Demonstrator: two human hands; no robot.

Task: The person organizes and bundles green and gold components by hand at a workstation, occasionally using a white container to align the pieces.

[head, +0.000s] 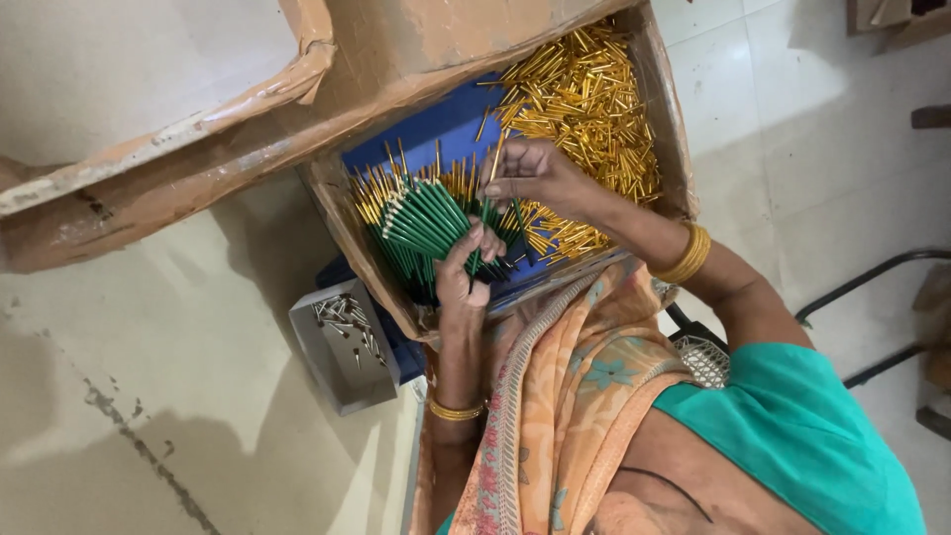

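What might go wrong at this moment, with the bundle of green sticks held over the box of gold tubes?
1. The left hand holds a fanned bundle of green sticks in one grip; some could slip out into the cardboard box.
2. The right hand pinches a single stick beside loose gold tubes; a nudge might scatter them.
3. The small grey tray of metal pieces sits by the knee and may get knocked.

green sticks (426, 220), gold pins (584, 94); blue tray (436, 129)
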